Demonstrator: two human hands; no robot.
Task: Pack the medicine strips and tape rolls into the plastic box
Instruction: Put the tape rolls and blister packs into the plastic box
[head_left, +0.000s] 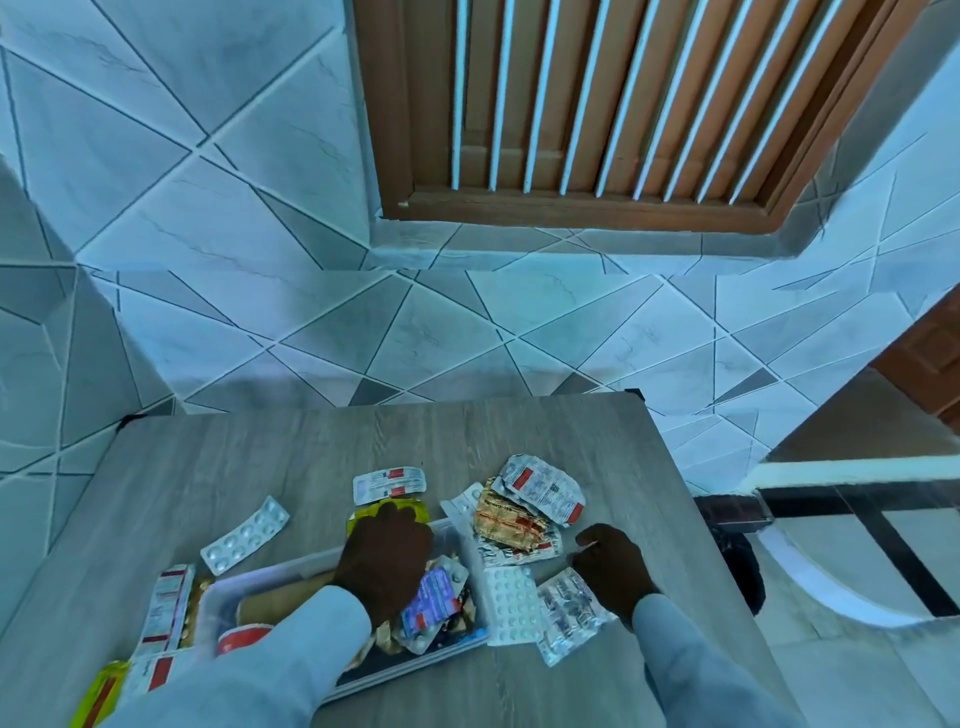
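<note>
Pale-blue sleeves reach from the bottom edge as the left hand (382, 564) hangs over the clear plastic box (218, 597), fingers curled down onto a yellow-edged packet (396, 506) at its far rim; whether it pinches the packet cannot be told. Loosely curled, the right hand (613, 564) rests beside a heap of orange and silver foil medicine strips (517, 525), holding nothing visible. Inside the box lie a blue-and-purple blister strip (434, 597), a brown tape roll (283, 597) and a red-rimmed roll (241, 638). More strips wait outside: a white blister sheet (511, 605), a crinkled clear-wrapped strip (566, 613), and a silver blister strip (244, 535) lying apart to the left. These look feather-light, springy and slick, best lifted by pinching an edge, likely several at once. Grey wood-grain tabletop (467, 441) carries everything, above a pale geometric tiled floor (260, 208) and a brown slatted door (623, 104).
</note>
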